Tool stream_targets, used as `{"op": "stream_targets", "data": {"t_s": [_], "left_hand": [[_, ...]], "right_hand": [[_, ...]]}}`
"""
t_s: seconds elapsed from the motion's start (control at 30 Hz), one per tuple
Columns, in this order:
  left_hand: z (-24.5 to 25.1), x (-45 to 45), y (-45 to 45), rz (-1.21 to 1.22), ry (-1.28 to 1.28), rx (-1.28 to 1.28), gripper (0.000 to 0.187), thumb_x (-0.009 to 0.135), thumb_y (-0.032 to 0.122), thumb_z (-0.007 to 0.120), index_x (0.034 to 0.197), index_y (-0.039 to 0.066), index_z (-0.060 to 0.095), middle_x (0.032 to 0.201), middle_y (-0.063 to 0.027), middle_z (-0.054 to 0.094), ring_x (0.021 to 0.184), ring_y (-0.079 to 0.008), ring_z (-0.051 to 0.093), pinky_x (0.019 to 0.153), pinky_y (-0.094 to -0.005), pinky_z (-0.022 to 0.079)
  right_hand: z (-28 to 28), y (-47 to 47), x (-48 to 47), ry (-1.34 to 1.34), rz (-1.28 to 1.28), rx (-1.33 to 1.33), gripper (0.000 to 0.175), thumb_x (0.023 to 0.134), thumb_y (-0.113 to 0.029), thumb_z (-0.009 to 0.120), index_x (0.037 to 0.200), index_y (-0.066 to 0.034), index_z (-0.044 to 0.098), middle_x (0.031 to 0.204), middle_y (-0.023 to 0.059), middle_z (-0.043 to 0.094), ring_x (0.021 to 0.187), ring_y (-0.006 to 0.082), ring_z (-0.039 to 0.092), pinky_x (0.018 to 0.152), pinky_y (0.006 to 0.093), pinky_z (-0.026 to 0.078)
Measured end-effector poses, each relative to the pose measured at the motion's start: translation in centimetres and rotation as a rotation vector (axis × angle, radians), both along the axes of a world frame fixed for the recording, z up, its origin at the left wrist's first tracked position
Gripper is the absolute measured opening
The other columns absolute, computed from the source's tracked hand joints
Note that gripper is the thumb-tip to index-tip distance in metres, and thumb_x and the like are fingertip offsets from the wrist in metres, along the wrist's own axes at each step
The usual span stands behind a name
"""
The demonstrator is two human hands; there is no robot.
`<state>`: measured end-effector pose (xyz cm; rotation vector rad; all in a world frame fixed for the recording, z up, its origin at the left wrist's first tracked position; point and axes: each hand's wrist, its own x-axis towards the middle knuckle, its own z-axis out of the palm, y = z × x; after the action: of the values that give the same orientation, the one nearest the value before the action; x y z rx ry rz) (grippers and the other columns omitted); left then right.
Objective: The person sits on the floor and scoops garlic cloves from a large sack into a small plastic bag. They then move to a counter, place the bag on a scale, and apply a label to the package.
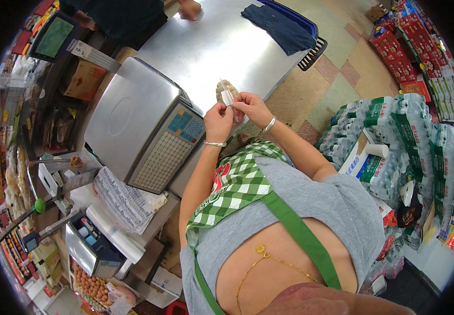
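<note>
A clear plastic bag of pale brown food pieces (223, 88) lies at the near edge of the stainless steel counter (215, 43). A white label (227, 97) is on its upper side, beside a reddish strip. My left hand (218, 123) pinches the gathered end of the bag from the left. From the right, my right hand (252, 109) pinches the bag by the label, its fingertips close to those of my left hand. What the pieces are cannot be told exactly. Left of my hands stands a weighing scale with a keypad (168, 145) and a flat steel pan (132, 114).
Another person's hand (190, 9) rests on the counter's far edge. A dark blue cloth (278, 29) lies over a blue basket (309, 21). Printed sheets (122, 199), a plastic roll (114, 232) and eggs (89, 283) are at lower left. Bottled-water packs (380, 157) are stacked right.
</note>
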<state>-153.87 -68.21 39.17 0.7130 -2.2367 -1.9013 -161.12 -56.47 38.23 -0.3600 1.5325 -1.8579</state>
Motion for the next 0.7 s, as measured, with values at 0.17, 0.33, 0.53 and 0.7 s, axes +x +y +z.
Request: {"op": "stream_targets", "data": {"t_s": [0.17,0.33,0.53,0.7], "left_hand": [[-0.6,0.4,0.0,0.0,0.024,-0.114,0.014,0.079,0.009,0.054,0.075,-0.004,0.055,0.06,-0.0044,0.057,0.052,-0.0084,0.055,0.045,-0.0219,0.046],[-0.5,0.6,0.2,0.024,0.035,-0.267,0.019,0.078,0.015,0.055,0.07,-0.002,0.055,0.056,-0.0068,0.058,0.05,-0.0103,0.055,0.049,-0.0255,0.044],[-2.2,0.5,0.4,0.052,0.119,-0.298,0.018,0.079,0.013,0.052,0.071,-0.002,0.048,0.056,-0.013,0.054,0.048,-0.0181,0.055,0.047,-0.0307,0.044],[0.6,1.1,0.6,0.073,0.117,-0.538,0.013,0.079,0.011,0.048,0.074,-0.001,0.045,0.06,-0.0209,0.053,0.058,-0.0369,0.055,0.052,-0.0413,0.043]], "right_hand": [[0.3,-0.5,1.0,0.067,-0.067,0.07,0.015,0.079,-0.014,0.055,0.071,-0.0027,0.051,0.058,0.0005,0.052,0.049,0.0055,0.048,0.044,0.0198,0.04],[-0.4,-0.9,1.1,0.344,-0.098,0.266,0.022,0.077,-0.019,0.056,0.068,0.0002,0.052,0.055,0.0047,0.053,0.049,0.0082,0.048,0.045,0.0244,0.041],[1.8,-1.3,0.4,0.544,0.027,0.402,0.021,0.078,-0.017,0.051,0.069,0.0022,0.052,0.053,0.0112,0.052,0.047,0.0144,0.048,0.046,0.0291,0.041],[1.3,-2.4,0.6,0.581,0.018,0.401,0.022,0.075,-0.018,0.052,0.067,0.0029,0.054,0.055,0.0154,0.054,0.047,0.0199,0.052,0.048,0.0315,0.043]]}}
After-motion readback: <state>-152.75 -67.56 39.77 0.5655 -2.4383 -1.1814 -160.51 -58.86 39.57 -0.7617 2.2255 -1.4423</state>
